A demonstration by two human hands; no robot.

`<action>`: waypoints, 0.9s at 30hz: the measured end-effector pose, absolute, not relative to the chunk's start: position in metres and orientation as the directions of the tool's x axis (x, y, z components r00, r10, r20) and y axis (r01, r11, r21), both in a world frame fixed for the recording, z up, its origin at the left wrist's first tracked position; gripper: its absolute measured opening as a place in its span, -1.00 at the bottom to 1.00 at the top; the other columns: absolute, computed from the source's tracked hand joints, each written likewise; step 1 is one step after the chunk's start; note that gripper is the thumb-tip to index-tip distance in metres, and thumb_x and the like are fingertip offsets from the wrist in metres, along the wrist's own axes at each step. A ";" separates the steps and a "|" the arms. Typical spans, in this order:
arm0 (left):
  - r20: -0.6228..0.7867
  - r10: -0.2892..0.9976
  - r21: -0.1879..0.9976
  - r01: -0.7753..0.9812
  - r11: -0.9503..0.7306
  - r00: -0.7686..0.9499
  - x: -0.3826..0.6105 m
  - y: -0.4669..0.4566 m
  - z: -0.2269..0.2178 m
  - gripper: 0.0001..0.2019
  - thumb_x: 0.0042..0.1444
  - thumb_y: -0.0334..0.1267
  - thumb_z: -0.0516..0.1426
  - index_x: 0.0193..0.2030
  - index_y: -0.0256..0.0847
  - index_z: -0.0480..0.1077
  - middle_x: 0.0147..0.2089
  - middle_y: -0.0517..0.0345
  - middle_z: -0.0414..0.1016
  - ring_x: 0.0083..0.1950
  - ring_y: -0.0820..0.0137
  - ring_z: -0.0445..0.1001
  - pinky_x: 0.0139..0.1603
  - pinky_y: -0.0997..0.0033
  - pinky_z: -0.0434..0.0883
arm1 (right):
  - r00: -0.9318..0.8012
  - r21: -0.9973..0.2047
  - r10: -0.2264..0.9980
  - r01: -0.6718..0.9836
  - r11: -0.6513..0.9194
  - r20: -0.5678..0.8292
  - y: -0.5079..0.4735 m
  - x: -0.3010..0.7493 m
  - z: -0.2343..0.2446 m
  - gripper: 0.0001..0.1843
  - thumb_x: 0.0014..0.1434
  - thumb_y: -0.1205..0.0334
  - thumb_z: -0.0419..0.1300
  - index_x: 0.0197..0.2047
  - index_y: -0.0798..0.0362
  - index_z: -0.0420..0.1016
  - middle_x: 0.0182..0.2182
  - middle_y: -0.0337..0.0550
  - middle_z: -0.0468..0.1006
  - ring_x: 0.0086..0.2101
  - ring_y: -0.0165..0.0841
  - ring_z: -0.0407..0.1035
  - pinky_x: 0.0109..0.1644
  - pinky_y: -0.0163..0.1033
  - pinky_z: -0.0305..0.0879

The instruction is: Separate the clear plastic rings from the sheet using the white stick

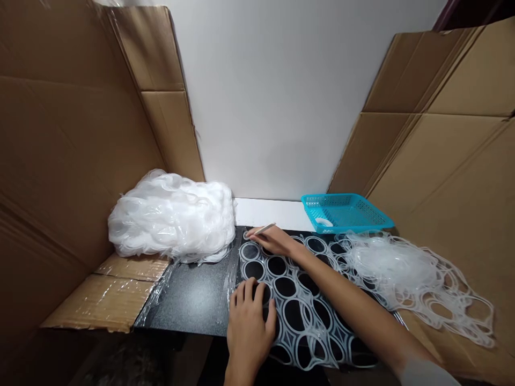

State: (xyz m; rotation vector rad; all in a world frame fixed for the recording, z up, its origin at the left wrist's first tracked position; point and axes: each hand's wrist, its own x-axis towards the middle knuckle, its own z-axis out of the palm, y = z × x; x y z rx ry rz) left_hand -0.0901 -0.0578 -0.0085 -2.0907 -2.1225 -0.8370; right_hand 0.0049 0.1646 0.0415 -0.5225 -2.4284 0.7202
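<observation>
A translucent silicone sheet (pixel 300 305) moulded with rows of rings lies on a black table top (pixel 193 297). My left hand (pixel 249 321) rests flat on the sheet's near left corner, fingers spread. My right hand (pixel 271 239) reaches across to the sheet's far left corner and pinches a thin metal tool (pixel 263 229) whose tip meets a ring there.
A big heap of loose white rings (pixel 173 217) sits at the left on cardboard. A tangle of leftover ring webbing (pixel 406 273) lies at the right. A turquoise basket (pixel 346 212) holding one ring stands at the back. Cardboard walls (pixel 60 161) close both sides.
</observation>
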 end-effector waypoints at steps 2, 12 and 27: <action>0.403 0.910 0.357 0.932 -0.060 -0.095 -0.090 -0.058 -0.008 -0.74 0.31 -0.24 0.14 0.11 -0.10 0.48 0.20 -0.05 0.49 0.23 0.03 0.42 0.23 -0.12 0.40 | -0.790 -0.658 0.507 0.181 0.731 0.345 0.153 0.010 0.031 -0.73 0.45 0.16 0.14 -0.02 -0.03 0.68 0.01 -0.12 0.70 -0.01 -0.22 0.59 0.12 -0.12 0.46; 0.398 0.912 0.370 0.927 -0.057 -0.102 -0.089 -0.057 -0.005 -0.75 0.31 -0.22 0.15 0.09 -0.09 0.47 0.17 -0.04 0.49 0.22 0.03 0.42 0.21 -0.11 0.42 | -0.689 -0.745 0.661 0.264 0.612 0.299 0.135 0.018 0.007 -0.76 0.39 0.11 0.21 -0.23 -0.02 0.67 -0.17 -0.15 0.71 -0.14 -0.22 0.59 0.15 -0.12 0.36; 0.341 0.939 0.301 0.952 -0.059 -0.050 -0.090 -0.055 -0.003 -0.69 0.35 -0.19 0.10 0.18 -0.11 0.45 0.22 -0.06 0.48 0.23 0.00 0.38 0.23 -0.15 0.37 | -0.828 -0.420 0.369 0.182 0.889 0.422 0.138 0.015 -0.001 -0.72 0.47 0.23 0.07 0.07 -0.06 0.59 0.05 -0.07 0.68 0.00 -0.23 0.57 0.10 -0.11 0.37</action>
